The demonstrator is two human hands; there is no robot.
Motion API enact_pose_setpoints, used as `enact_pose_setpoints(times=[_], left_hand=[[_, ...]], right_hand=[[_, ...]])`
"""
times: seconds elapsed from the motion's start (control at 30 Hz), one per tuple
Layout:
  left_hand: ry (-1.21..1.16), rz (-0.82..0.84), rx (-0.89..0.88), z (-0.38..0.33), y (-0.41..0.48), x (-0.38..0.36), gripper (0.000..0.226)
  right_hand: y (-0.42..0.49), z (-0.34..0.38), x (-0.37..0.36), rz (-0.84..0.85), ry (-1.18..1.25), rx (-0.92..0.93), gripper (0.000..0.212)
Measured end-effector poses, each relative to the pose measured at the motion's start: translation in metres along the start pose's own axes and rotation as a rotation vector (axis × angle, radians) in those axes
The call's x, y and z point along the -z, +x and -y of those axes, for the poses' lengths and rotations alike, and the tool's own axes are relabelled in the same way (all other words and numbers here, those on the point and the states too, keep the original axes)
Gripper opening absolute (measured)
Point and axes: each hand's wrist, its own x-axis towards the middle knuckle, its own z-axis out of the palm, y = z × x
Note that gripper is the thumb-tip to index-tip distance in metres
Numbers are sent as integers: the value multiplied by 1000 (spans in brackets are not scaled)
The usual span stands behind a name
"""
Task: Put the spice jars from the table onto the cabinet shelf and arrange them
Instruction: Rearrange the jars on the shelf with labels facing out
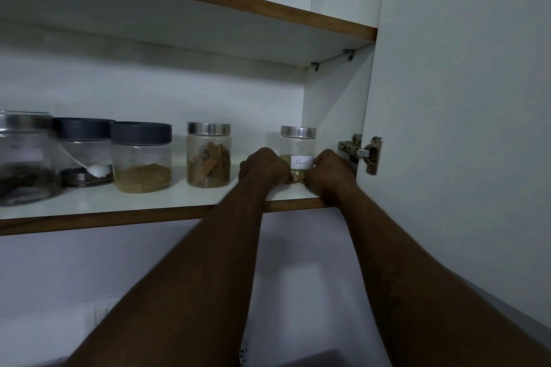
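I have my left hand (262,165) and right hand (331,170) closed round the base of the fennel jar (298,149), standing at the right end of the shelf (134,202); I'd turn it gently, label forward, upright, level with the other 4 jars

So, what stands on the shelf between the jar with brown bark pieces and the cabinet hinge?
In the head view, only the Fennel jar stands there, with the left hand and right hand closed around its lower part.
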Motion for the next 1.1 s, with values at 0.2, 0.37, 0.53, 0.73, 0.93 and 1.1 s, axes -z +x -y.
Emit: enact_pose_setpoints(times=[0.2, 0.37, 0.53, 0.73, 0.93, 1.1], left_hand=[[-1, 32, -31, -1, -1, 5, 58], [16, 57, -77, 0, -4, 10, 52], [53, 42, -107, 5, -14, 15, 50], [52, 72, -92, 5, -44, 35, 48], [26, -8, -146, 34, -98, 73, 39], [-66, -278, -69, 65, -110, 107, 54]], right_hand=[[-2, 0, 2, 27, 119, 8, 54], [-3, 2, 5, 59, 143, 3, 64], [-5, 3, 7, 82, 165, -14, 66], [-7, 3, 6, 38, 209, -7, 60], [-24, 1, 4, -154, 362, 68, 56], [-53, 23, -3, -242, 332, 172, 36]])
